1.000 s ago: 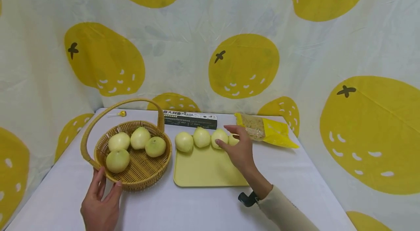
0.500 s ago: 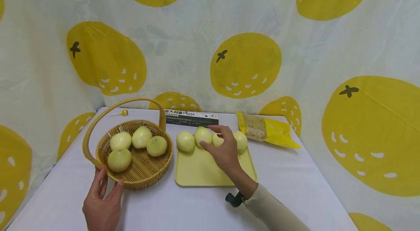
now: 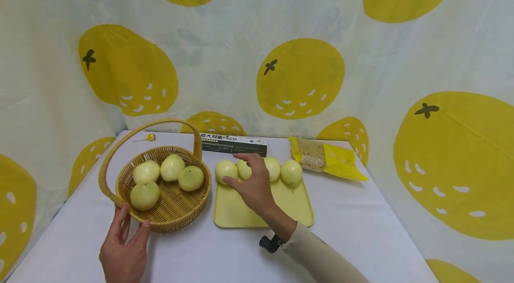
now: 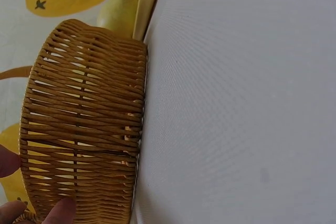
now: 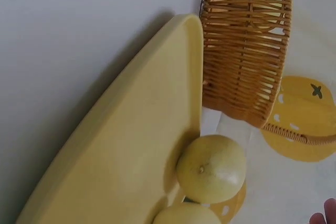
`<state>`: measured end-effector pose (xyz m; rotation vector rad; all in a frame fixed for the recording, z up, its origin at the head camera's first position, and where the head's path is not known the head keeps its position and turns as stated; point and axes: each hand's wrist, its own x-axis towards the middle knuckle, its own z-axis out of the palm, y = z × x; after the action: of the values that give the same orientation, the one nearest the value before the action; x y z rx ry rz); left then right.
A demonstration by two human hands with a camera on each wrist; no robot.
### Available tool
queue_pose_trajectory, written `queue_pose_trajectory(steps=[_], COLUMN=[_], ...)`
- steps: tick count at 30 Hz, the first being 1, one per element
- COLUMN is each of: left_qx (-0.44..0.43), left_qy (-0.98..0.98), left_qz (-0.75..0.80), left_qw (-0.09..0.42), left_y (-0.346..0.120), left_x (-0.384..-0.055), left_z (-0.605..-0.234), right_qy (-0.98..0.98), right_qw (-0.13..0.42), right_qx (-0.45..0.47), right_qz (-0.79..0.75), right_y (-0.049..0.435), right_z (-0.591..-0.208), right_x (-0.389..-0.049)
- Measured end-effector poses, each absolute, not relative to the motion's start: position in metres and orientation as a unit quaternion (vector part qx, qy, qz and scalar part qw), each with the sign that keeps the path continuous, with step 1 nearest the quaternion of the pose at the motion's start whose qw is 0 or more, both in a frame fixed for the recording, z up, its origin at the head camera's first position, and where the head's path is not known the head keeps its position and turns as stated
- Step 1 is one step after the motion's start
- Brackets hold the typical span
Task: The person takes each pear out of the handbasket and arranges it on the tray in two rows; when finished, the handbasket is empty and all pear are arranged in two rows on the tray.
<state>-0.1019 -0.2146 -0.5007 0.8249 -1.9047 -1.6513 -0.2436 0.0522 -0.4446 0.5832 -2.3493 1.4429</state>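
Observation:
In the head view my left hand (image 3: 123, 251) touches the near left side of a round wicker basket (image 3: 176, 225), fingertips by the handle's foot and thumb at the rim. In the left wrist view fingertips (image 4: 62, 211) lie against the weave. Several pale yellow-green round fruits (image 3: 145, 196) sit inside the basket. My right hand (image 3: 254, 185) hovers over a yellow tray (image 3: 229, 211), thumb and fingers spread apart, holding nothing. It is nearest the leftmost fruit (image 3: 226, 171) of a row along the tray's back edge; the second fruit (image 3: 243, 169) is partly hidden behind the hand.
A pasta box (image 3: 234, 144) lies behind the tray. At the back right is a yellow food packet (image 3: 327, 158), and a small lollipop (image 3: 150, 137) lies at the back left. A fruit-print cloth (image 3: 217, 60) hangs behind the white-covered table (image 3: 192, 256).
My right hand has moved left along the row of fruits, from the third one toward the leftmost, uncovering the fruits on the right. The left hand and basket have stayed put.

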Motion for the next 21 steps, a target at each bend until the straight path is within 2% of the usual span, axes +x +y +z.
queue_pose_trajectory(steps=[16,21], left_qx=[0.308,0.31], left_qy=[-0.706,-0.708], left_qz=[-0.595,-0.591], left_qw=[0.231,0.232], left_y=[-0.215,-0.214], left_x=[-0.103,-0.102], left_z=[-0.501,-0.502], right_qy=[-0.833,-0.843], right_qw=[0.117,0.121], right_qx=[0.22,0.241], right_qz=[0.494,0.466], right_y=[0.016,0.005], right_z=[-0.448,-0.451], right_x=[-0.245,-0.248])
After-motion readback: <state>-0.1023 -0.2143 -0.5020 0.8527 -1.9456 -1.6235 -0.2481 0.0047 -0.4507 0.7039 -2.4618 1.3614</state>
